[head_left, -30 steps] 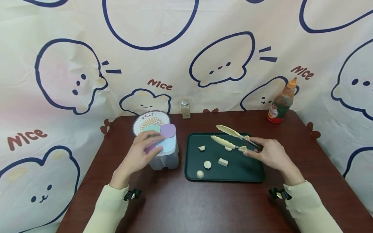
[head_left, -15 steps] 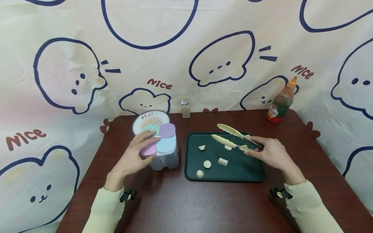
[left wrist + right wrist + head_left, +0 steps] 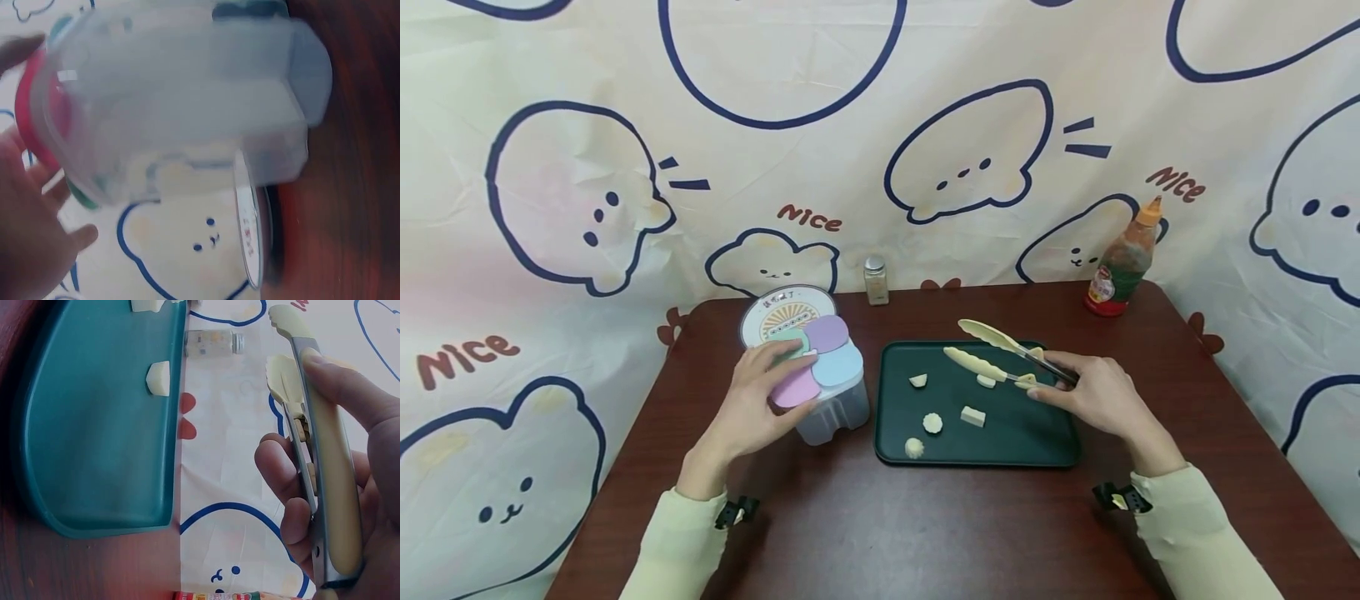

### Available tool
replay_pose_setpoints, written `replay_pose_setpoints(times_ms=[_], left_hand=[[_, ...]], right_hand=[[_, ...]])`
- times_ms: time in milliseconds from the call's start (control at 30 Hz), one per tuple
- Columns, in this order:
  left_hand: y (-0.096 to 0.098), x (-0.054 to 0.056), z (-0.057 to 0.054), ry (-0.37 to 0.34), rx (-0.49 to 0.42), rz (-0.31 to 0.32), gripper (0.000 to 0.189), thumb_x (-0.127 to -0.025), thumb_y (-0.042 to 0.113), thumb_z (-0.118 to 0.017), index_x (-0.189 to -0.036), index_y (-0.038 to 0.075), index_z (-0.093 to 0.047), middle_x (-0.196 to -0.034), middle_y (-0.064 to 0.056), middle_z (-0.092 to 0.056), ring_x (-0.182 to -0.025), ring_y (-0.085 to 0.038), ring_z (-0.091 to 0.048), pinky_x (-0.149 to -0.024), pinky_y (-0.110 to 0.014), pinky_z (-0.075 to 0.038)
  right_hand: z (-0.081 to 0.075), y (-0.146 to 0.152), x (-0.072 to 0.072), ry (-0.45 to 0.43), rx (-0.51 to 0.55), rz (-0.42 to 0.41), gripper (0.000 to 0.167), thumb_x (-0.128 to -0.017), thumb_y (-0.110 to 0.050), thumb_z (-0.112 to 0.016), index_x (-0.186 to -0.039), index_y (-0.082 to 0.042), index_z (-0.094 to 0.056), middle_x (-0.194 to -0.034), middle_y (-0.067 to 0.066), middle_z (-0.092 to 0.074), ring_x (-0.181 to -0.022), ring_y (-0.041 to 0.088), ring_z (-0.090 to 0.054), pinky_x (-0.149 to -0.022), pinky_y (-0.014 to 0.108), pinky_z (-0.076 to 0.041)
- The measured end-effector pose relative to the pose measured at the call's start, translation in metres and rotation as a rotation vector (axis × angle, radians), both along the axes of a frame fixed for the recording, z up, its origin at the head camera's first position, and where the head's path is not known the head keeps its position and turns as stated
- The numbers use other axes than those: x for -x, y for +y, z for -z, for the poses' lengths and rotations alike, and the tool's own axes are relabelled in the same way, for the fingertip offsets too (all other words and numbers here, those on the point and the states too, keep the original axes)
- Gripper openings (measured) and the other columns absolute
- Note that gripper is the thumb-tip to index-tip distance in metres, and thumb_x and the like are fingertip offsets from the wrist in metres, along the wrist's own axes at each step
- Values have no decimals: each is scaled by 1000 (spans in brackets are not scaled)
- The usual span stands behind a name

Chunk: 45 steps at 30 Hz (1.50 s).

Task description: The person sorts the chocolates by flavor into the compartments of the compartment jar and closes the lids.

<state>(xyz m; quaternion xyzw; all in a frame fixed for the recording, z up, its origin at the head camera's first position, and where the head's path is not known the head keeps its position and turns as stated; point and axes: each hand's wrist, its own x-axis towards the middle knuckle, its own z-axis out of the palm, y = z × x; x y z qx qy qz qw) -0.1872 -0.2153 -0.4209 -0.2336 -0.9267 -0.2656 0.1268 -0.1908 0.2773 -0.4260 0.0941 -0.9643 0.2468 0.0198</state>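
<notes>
My left hand (image 3: 741, 408) grips the top of a clear plastic storage box (image 3: 842, 408) with pink, blue, purple and green lids. Its fingers lie over the pink lid (image 3: 796, 388), with the thumb at the near side. In the left wrist view the box (image 3: 187, 94) looks blurred and see-through, with no contents plain to see. My right hand (image 3: 1097, 392) holds tongs (image 3: 985, 362) with cream tips above the green tray (image 3: 1015, 442), their tips apart and nothing between them. On the tray lie several pale cut pieces, among them a block (image 3: 973, 417) and a ridged round slice (image 3: 932, 423).
A round plate (image 3: 786, 300) with a printed sunburst leans at the back, behind the box. A small shaker jar (image 3: 876, 282) stands at the table's back edge. At the back right is a sauce bottle (image 3: 1120, 267) with an orange cap. Patterned cloth hangs behind.
The left hand shifted its fingers on the lids, baring the pink one, and the box has turned with its lower end toward the tray. The right hand and tongs hold nearly still.
</notes>
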Motion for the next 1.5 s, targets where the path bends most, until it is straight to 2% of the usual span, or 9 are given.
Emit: replay_pose_setpoints(times_ms=[133,200,500,600,867,1067,1200,1333,1500], left_hand=[[-8,1,1,-22,-5,84,66,-79,31,-76,-141,29,-56,-158,-3,-39,-153,-32,-20,-120,-69,-7],[-8,1,0,-16,21,88,66,-79,31,-75,-142,29,-54,-158,-3,-39,-153,-33,-20,-120,-68,-9],[9,-4,-7,44,172,-108,74,-74,58,-78,-141,34,-56,-148,-6,-47,-140,-32,-32,-121,-67,-4],[9,-4,-7,30,166,-103,77,-71,59,-80,-140,36,-57,-145,-6,-46,-138,-30,-31,-121,-66,-10],[-3,-2,-3,-84,67,72,76,-75,35,-81,-145,34,-51,-160,2,-35,-150,-28,-22,-116,-66,-24],[6,-2,-3,-59,61,-52,74,-74,45,-84,-141,36,-55,-154,1,-40,-139,-26,-32,-106,-60,-38],[14,-3,-2,-9,74,-119,74,-72,52,-84,-139,33,-58,-147,-3,-44,-133,-27,-35,-104,-57,-37],[16,-1,-1,19,40,-93,73,-71,50,-86,-136,29,-60,-147,-3,-46,-137,-28,-34,-110,-59,-30],[15,1,-2,-20,19,-74,72,-72,48,-86,-137,30,-59,-152,1,-44,-142,-25,-34,-112,-59,-31]], right_hand=[[0,0,-1,5,6,2,70,-82,-60,-73,-132,-11,-64,-69,-3,-58,-67,14,-53,-51,27,-34],[-1,0,-2,7,6,3,70,-82,-59,-73,-132,-11,-64,-69,-3,-58,-67,14,-52,-52,26,-34],[-1,0,-1,4,16,-9,70,-83,-60,-72,-133,-13,-63,-69,-3,-57,-65,13,-52,-50,27,-34],[-1,-1,-1,6,18,-11,70,-83,-60,-72,-133,-13,-63,-70,-3,-57,-65,13,-52,-50,27,-34],[-1,-1,-1,1,14,-7,70,-82,-59,-73,-132,-12,-63,-70,-3,-58,-66,13,-53,-50,26,-34],[-1,-1,-1,-1,22,-1,70,-82,-59,-73,-132,-12,-63,-70,-2,-58,-66,14,-52,-50,27,-34],[-2,-1,-1,-7,22,-1,71,-82,-60,-73,-132,-12,-63,-70,-2,-58,-67,15,-52,-50,27,-34],[-3,-1,-1,-12,20,-2,71,-82,-59,-74,-133,-11,-63,-70,-2,-58,-67,15,-53,-51,27,-34],[-3,-1,-1,-22,17,-3,72,-82,-59,-74,-133,-10,-63,-70,-2,-58,-67,15,-53,-51,27,-35]])
